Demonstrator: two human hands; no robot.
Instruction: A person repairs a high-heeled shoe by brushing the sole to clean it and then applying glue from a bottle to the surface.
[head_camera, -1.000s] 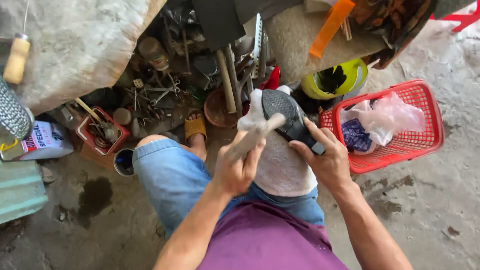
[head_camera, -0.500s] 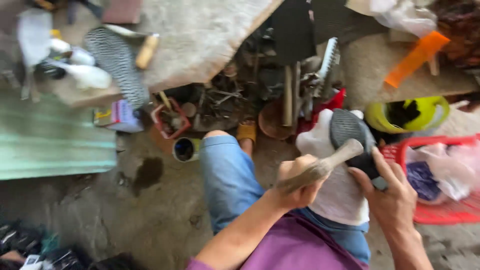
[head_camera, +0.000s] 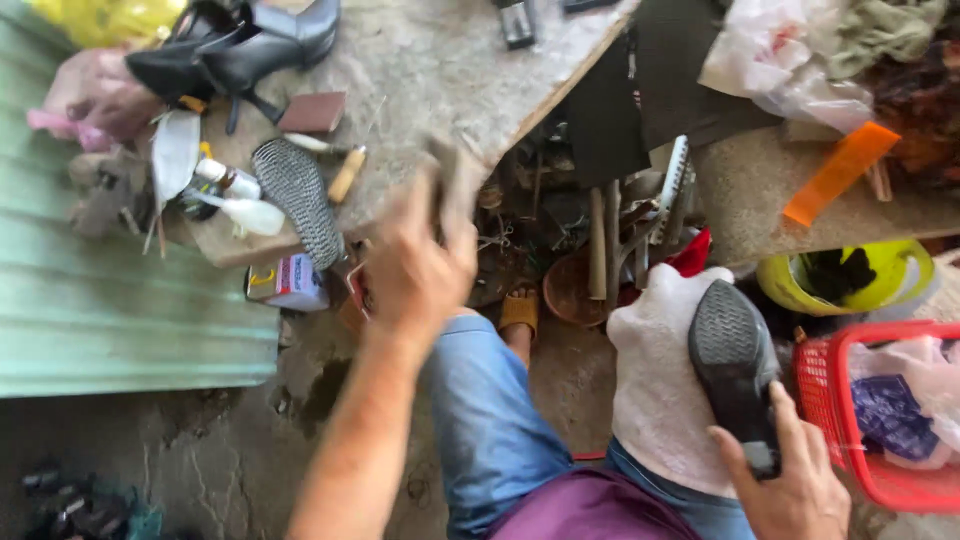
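Two hands are at work. Our right hand (head_camera: 795, 490) has its grip around a black shoe (head_camera: 735, 365), sole up, resting on a white cloth (head_camera: 655, 400) over our knee. Our left hand (head_camera: 420, 265) is raised near the desk (head_camera: 440, 70) edge and blurred; we cannot tell whether its grip holds anything. A red basket (head_camera: 830, 420) sits just beside the shoe.

Shoe-repair workshop, cramped and makeshift: worn bench (head_camera: 430, 70) strewn with black heels (head_camera: 240, 50), loose sole (head_camera: 297, 198), glue bottles (head_camera: 235, 200); tools (head_camera: 610, 250) heaped below; bare concrete floor (head_camera: 200, 450); corrugated green sheet (head_camera: 110, 320); red basket (head_camera: 880, 420) of scraps.
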